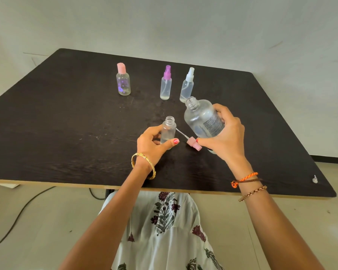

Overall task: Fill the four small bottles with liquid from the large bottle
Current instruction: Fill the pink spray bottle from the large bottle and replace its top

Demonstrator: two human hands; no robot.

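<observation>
My left hand (pixel 151 145) grips a small uncapped clear bottle (pixel 168 131) standing upright on the dark table (pixel 66 123). My right hand (pixel 225 137) holds the large clear bottle (pixel 201 118), uncapped and tilted left, its mouth above and right of the small bottle's mouth. A pink spray cap (pixel 193 144) with its thin tube lies on the table between my hands. Farther back stand three capped small bottles: one with a pink cap (pixel 123 81), one with a purple sprayer (pixel 166 84), one with a white sprayer (pixel 187 85).
A small whitish object (pixel 315 179) lies near the table's front right corner. A black cable (pixel 18 217) runs over the floor at the left. My patterned white garment (pixel 164 230) shows below the table's front edge.
</observation>
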